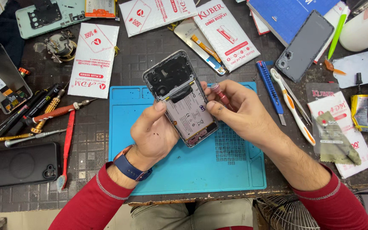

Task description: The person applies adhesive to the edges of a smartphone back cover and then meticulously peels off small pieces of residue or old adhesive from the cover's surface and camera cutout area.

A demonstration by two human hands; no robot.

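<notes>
Over a turquoise rubber repair mat (184, 170) on the dark worktop (94, 153), the left hand (154, 134) grips an opened silver-framed smartphone (182, 98) with its back cover off. The right hand (235, 110) touches the phone's right edge, fingers closed around a small red-handled screwdriver (220, 93). Farther off lies a grey phone back cover (305, 44).

White flat packages with red print lie around the blue mat (184, 170): one (93, 59) at its upper left, two (226, 32) above, one (346, 132) at right, perhaps creased.
</notes>
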